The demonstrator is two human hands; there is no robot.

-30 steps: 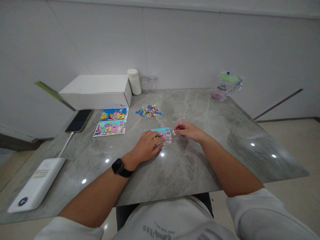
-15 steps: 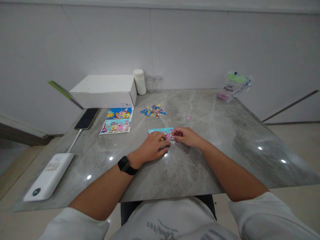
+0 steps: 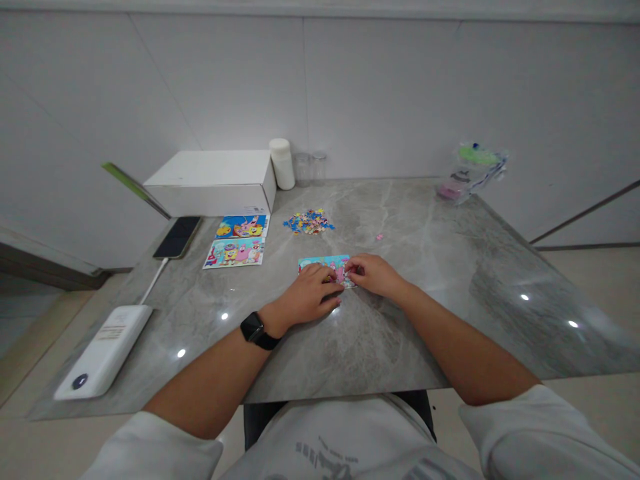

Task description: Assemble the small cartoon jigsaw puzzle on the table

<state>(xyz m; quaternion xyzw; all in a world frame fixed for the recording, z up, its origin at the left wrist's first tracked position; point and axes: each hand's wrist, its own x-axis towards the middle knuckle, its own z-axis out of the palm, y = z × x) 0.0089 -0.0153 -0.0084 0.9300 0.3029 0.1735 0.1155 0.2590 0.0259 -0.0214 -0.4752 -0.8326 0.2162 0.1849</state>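
Note:
A small, colourful cartoon jigsaw puzzle lies flat on the grey marbled table in front of me, partly covered by my hands. My left hand rests over its lower left part, palm down, fingers stretched out across it. At the puzzle's right edge, my right hand has thumb and fingers pinched on a jigsaw piece, mostly hidden by the fingertips. Beyond the puzzle is a heap of loose jigsaw pieces. A single pink piece lies apart, beyond my right hand.
Two cartoon picture cards lie at the left, before a white box. A white bottle and two clear glasses stand by the wall. A phone is cabled to a white power bank. A plastic bag sits far right.
My view has shifted slightly, so everything sits a little further right. Both hands stay at the puzzle with hardly any movement.

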